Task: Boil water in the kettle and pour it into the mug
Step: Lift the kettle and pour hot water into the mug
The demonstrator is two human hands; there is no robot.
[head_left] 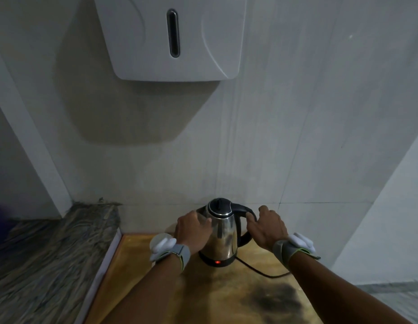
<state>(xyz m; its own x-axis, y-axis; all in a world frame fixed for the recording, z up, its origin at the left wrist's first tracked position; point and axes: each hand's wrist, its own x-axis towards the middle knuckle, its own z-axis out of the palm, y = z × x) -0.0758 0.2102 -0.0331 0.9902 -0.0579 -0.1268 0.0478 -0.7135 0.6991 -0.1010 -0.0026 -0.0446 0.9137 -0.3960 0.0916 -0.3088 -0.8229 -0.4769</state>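
Observation:
A steel electric kettle with a black lid stands upright on its black base, where a red light glows. My left hand is pressed against the kettle's left side, fingers curled around the body near the spout. My right hand has its thumb and fingers around the top of the black handle. Both wrists wear grey straps with white trackers. A pale round object, possibly the mug, is mostly hidden behind my left wrist.
The kettle sits on a yellowish wooden counter with a dark stain toward the front. A black power cord runs right from the base. A white wall dispenser hangs above. A grey-patterned surface lies to the left.

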